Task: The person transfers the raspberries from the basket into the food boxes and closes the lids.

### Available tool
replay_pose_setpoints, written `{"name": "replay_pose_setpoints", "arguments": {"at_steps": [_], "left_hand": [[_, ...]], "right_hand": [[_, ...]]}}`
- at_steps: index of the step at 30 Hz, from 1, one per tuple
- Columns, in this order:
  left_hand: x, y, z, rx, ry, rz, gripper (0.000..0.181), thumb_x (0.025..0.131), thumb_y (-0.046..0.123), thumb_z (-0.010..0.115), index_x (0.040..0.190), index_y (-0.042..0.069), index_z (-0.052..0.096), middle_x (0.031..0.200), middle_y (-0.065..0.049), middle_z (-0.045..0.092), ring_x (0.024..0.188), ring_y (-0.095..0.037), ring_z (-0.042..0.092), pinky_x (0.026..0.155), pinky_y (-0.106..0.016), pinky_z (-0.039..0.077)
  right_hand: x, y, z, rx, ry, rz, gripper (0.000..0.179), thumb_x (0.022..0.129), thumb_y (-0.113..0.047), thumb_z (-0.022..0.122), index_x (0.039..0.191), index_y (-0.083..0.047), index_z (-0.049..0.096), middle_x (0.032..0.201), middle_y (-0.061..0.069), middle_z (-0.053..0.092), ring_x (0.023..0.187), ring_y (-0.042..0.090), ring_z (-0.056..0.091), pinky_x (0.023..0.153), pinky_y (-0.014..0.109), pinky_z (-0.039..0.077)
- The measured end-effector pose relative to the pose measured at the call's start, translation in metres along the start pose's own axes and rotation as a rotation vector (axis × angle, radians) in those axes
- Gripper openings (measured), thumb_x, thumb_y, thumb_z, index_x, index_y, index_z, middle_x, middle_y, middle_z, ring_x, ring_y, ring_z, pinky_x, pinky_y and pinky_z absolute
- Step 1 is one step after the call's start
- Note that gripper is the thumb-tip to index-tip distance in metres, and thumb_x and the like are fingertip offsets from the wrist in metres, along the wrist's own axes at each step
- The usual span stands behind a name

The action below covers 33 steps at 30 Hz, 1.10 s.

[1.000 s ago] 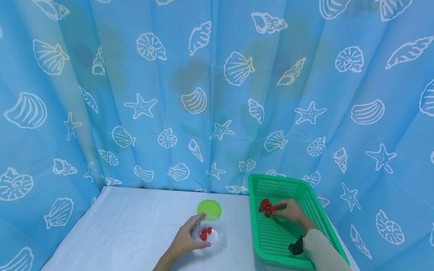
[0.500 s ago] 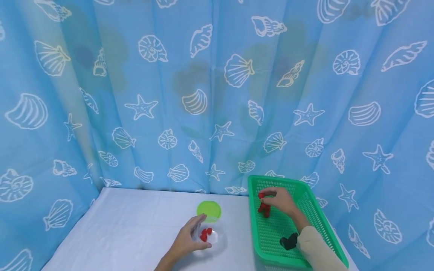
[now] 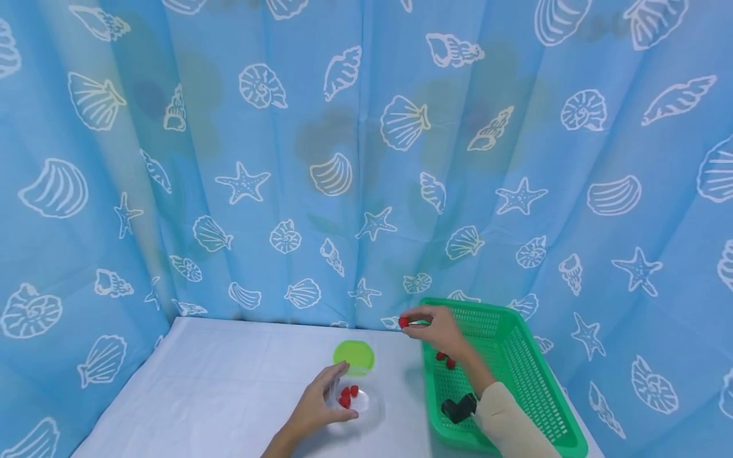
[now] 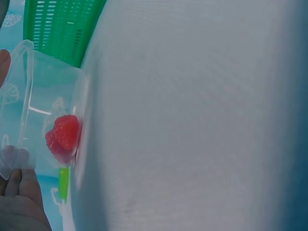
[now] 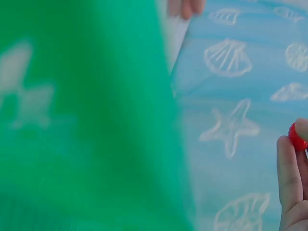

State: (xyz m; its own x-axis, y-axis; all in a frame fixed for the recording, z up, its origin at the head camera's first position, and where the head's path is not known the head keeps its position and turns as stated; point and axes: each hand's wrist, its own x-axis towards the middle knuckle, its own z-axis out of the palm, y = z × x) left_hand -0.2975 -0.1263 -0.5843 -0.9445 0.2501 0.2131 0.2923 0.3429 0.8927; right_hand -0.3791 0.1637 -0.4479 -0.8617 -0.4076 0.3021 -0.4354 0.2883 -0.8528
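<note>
My left hand (image 3: 317, 401) grips a clear plastic container (image 3: 372, 413) on the white table, thumb on the near side and fingers on the far side. Inside lie several red raspberries (image 4: 66, 135), gathered toward its left in the head view. Between thumb and fingertips my right hand (image 3: 439, 329) pinches one raspberry (image 3: 404, 322), held up over the left rim of the green basket (image 3: 532, 381). That raspberry (image 5: 295, 138) also shows at the right edge of the right wrist view. A few more raspberries (image 3: 450, 363) lie in the basket, partly hidden behind the right hand and forearm.
A round lime-green lid (image 3: 353, 354) lies on the white-covered table (image 3: 229, 381) just behind the container. Blue curtains (image 3: 275, 159) with white shell prints stand round the back and sides. A black wrist device (image 3: 458, 408) hangs by the right sleeve, over the basket.
My right hand has lifted a raspberry from the group in the basket and moved left to the basket's rim. The left hand and container stay in place.
</note>
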Motion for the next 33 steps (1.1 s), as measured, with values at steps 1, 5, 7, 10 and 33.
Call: {"name": "replay_pose_setpoints", "arguments": {"at_steps": [1,5,7,10,33], "left_hand": [[0.0,0.0,0.0,0.0,-0.001,0.001,0.093,0.069,0.038,0.088,0.147,0.014,0.042,0.144,0.0,0.048,0.137,-0.022,0.04,0.109,-0.046,0.036],[0.001,0.0,0.001,0.004,-0.003,-0.002,0.093,0.07,0.038,0.087,0.147,0.013,0.042,0.145,-0.002,0.048,0.136,-0.022,0.041,0.109,-0.048,0.035],[0.002,0.001,0.001,0.007,-0.003,-0.002,0.092,0.071,0.038,0.087,0.147,0.013,0.042,0.145,-0.005,0.048,0.136,-0.024,0.041,0.109,-0.05,0.035],[0.002,0.002,0.001,0.015,-0.003,-0.003,0.093,0.071,0.039,0.087,0.147,0.012,0.042,0.145,-0.005,0.048,0.136,-0.024,0.041,0.109,-0.05,0.035],[-0.001,0.003,-0.001,-0.017,0.001,0.017,0.095,0.071,0.038,0.088,0.148,0.012,0.039,0.145,-0.001,0.047,0.136,-0.022,0.042,0.11,-0.048,0.035]], "right_hand": [[0.0,-0.004,0.006,0.017,0.01,-0.004,0.027,0.086,-0.008,0.075,0.112,-0.002,0.07,0.11,0.016,0.067,0.1,0.032,0.068,0.078,0.033,0.059],[-0.001,-0.018,0.03,0.025,0.056,-0.014,0.026,0.083,-0.004,0.076,0.108,0.0,0.072,0.107,0.017,0.068,0.096,0.034,0.068,0.075,0.033,0.06],[0.0,-0.014,0.042,0.015,0.075,-0.032,0.026,0.082,-0.005,0.078,0.107,-0.002,0.073,0.105,0.014,0.069,0.094,0.031,0.069,0.075,0.032,0.06],[-0.005,-0.012,0.06,-0.016,0.077,-0.036,0.027,0.081,-0.009,0.079,0.107,-0.004,0.073,0.104,0.011,0.07,0.092,0.026,0.07,0.076,0.032,0.059],[-0.044,0.026,0.148,0.068,0.121,0.066,0.027,0.078,-0.006,0.081,0.103,0.0,0.074,0.096,0.002,0.072,0.093,0.019,0.07,0.077,0.026,0.058]]}}
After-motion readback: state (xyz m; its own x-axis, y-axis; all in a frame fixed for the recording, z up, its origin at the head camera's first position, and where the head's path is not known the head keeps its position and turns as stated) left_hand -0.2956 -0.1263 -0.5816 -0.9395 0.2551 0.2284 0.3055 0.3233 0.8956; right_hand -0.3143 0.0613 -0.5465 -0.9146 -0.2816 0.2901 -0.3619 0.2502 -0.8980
